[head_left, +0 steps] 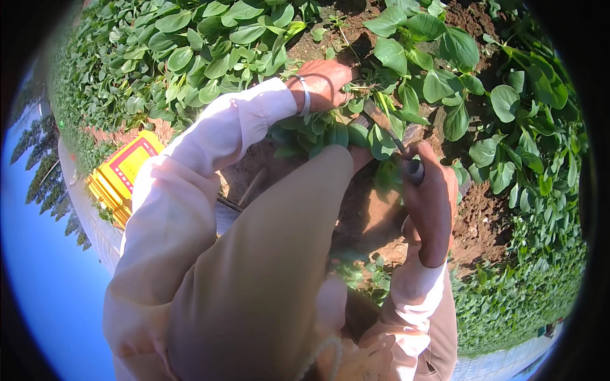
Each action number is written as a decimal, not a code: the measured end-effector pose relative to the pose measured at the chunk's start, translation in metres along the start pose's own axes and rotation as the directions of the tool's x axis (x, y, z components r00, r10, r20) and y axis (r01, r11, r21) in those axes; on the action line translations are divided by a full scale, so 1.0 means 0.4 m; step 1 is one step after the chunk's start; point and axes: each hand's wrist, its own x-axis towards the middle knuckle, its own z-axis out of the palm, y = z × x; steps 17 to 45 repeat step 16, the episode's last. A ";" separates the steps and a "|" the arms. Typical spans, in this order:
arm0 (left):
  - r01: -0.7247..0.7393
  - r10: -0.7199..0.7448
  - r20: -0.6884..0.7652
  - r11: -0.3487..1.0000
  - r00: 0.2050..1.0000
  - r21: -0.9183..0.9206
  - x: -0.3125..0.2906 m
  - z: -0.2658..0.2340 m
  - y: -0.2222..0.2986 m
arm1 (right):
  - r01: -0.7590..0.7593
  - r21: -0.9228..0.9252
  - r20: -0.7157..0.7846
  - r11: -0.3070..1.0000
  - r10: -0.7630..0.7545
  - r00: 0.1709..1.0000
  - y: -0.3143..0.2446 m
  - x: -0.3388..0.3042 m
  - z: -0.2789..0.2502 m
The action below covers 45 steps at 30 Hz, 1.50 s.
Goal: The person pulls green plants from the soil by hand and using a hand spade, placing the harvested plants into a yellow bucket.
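My left hand (324, 86), a silver bangle at its wrist, is among the leaves at the upper middle. Its fingers are curled round a tuft of thin weed stems (367, 81), partly hidden by the hand. To the right and nearer me, my right hand (433, 193) is closed round the handle of a hand tool (414, 171). A narrow metal shaft runs from the handle up and left towards the weeds. Leaves cover much of its working end, so its kind does not show fully. Broad-leaved green plants (438, 47) stand around both hands.
A yellow container (130, 166) with a red-framed panel stands at the left. Dense leafy plants (210, 44) spread along the far side and the right. Reddish soil (486, 219) shows between them. My bent knee in tan trousers (273, 247) rises between my arms.
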 end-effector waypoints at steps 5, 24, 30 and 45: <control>-0.051 0.052 0.001 0.960 0.999 0.275 0.021 0.058 0.034 | 0.026 -0.036 -0.062 0.999 -0.029 0.998 0.004 -0.013 0.047; 0.052 -0.028 0.126 0.981 0.992 -0.185 0.089 0.008 -0.077 | 0.072 0.052 -0.099 0.996 -0.067 0.993 0.020 -0.019 0.214; 0.052 -0.028 0.126 0.981 0.992 -0.185 0.089 0.008 -0.077 | 0.072 0.052 -0.099 0.996 -0.067 0.993 0.020 -0.019 0.214; 0.052 -0.028 0.126 0.981 0.992 -0.185 0.089 0.008 -0.077 | 0.072 0.052 -0.099 0.996 -0.067 0.993 0.020 -0.019 0.214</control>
